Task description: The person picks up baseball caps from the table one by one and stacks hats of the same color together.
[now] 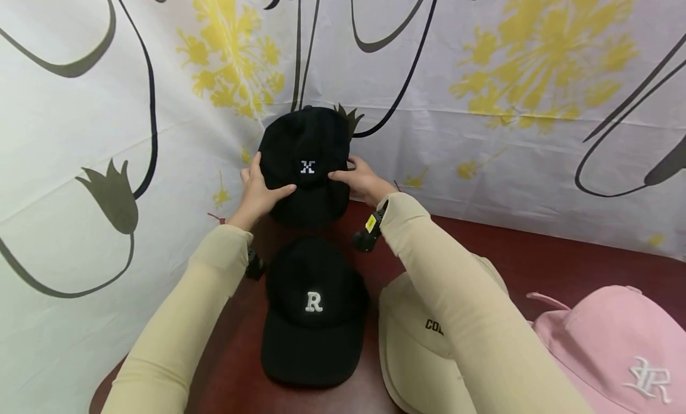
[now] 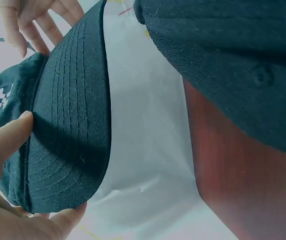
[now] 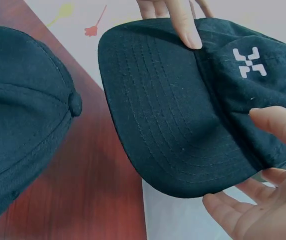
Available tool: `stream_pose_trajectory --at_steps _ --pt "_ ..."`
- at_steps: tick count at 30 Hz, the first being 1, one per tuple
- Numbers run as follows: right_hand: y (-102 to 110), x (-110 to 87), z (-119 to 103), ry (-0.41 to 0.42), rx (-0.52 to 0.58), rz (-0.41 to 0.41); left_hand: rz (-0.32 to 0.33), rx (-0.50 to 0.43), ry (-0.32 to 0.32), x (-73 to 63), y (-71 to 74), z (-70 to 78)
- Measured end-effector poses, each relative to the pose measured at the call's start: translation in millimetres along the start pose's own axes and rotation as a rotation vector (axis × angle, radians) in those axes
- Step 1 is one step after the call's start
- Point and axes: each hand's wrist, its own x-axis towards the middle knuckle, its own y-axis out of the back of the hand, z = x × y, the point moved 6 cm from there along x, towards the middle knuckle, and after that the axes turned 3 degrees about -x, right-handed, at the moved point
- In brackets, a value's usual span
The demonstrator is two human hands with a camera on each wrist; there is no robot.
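Both hands hold a black baseball cap with a small white X-like emblem, tilted with its brim toward me. My left hand grips its left side, thumb on the front near the brim seam and fingers at the edge. On the opposite side, my right hand has its thumb on the crown beside the emblem; the right wrist view shows its other fingers under the brim's edge. Just in front lies a second black cap with a white R, apart from the held one. Whether the held cap touches the table is hidden.
A beige cap with dark lettering, partly covered by my right forearm, and a pink cap lie to the right on the dark red table. White patterned cloth hangs behind and along the left, meeting in a corner behind the held cap.
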Motion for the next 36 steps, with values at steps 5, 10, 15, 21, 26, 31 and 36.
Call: stream_pose_trajectory --at_steps 5,10,15,21,26,31,36 --pt "5.3 -9.1 -6.7 0.032 0.012 0.001 0.010 0.003 -0.019 -1.9 -0.3 10.0" --pt "7.8 -21.6 -8.7 0.026 -0.014 -0.027 -0.021 0.016 -0.024 -11.1 0.2 15.7" --pt "8.0 -35.7 -7.7 -0.003 -0.026 -0.060 -0.058 0.057 -0.004 -20.6 1.0 17.6" --pt "8.0 -52.2 0.0 -0.069 -0.081 -0.072 -0.122 0.100 0.041 -31.6 -1.3 16.5" --pt "1.4 -70.1 8.0 -0.093 -0.119 -0.081 -0.175 0.114 0.065 -49.5 -1.5 13.1" --pt "-8.1 -93.2 18.0 -0.113 -0.138 -0.103 -0.221 0.170 0.065 -67.3 -1.9 11.4" --pt "-20.5 -115.7 28.0 -0.121 -0.173 -0.133 -0.268 0.197 0.062 -87.1 -3.5 9.7"
